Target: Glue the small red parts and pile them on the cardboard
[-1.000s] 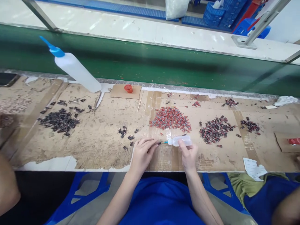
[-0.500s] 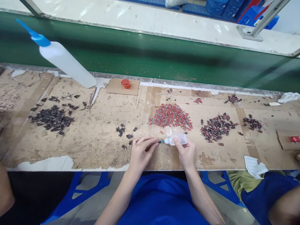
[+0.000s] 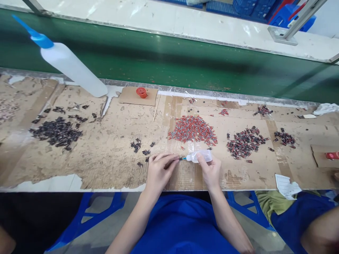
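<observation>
My right hand (image 3: pixel 212 171) is closed around a small clear squeeze bottle (image 3: pixel 198 156), tipped on its side with its blue nozzle pointing left. Between thumb and fingertips, my left hand (image 3: pixel 162 169) pinches a small dark part (image 3: pixel 180 158), its details too small to make out. The nozzle tip is at this part; whether they touch I cannot tell. Just beyond the bottle lies a heap of small red and silver parts (image 3: pixel 192 129). Several small black parts (image 3: pixel 136 144) are scattered beyond my left hand.
A pile of black parts (image 3: pixel 57 132) lies at left, dark red and black parts (image 3: pixel 245 144) at right. A large white bottle (image 3: pixel 72 68) with a blue nozzle leans at back left. A red cup (image 3: pixel 141 92) sits on cardboard. Other people sit on both sides.
Both hands keep nearly the same pose, the nozzle still at the small part. The view has shifted slightly. At the far left, the neighbouring person's arm has moved lower.
</observation>
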A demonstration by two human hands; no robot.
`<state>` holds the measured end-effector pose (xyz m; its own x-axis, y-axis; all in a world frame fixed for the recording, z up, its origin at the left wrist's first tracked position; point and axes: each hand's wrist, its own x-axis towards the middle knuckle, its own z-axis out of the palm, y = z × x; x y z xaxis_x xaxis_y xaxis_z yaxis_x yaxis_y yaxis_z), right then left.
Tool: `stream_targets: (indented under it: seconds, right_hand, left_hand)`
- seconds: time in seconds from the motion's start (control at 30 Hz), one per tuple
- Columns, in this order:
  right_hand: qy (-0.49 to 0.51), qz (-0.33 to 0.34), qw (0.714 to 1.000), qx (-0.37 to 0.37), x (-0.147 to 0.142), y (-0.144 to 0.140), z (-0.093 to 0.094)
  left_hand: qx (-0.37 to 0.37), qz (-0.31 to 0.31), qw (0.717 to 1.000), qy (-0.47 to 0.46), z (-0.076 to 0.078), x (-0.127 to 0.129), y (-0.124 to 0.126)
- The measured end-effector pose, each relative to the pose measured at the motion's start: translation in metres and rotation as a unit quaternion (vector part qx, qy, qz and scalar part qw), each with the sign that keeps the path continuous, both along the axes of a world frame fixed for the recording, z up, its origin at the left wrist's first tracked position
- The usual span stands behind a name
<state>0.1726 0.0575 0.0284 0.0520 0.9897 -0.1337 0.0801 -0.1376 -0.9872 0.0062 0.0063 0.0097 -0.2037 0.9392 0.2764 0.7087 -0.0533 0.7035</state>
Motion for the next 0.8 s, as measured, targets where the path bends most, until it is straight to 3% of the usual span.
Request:
stream_targets:
  seconds: [0.4, 0.57, 0.7, 0.8]
  right_hand:
    - [-0.006, -0.005, 1.000, 0.004, -0.001, 0.002, 0.001]
    - [-0.016, -0.043, 0.999, -0.015, 0.016, 0.003, -0.003]
    - [-0.161, -0.072, 0.984, 0.011, 0.042, 0.004, 0.006]
    - [-0.341, -0.106, 0.929, 0.099, 0.048, 0.004, 0.017]
  left_hand:
    - [-0.009, 0.020, 1.000, 0.019, -0.001, 0.005, 0.000]
    - [-0.018, 0.004, 1.000, 0.025, -0.003, 0.003, 0.001]
    - [-0.026, 0.000, 0.999, 0.036, -0.002, 0.002, 0.001]
    - [-0.028, 0.012, 0.999, 0.034, -0.003, 0.002, 0.002]
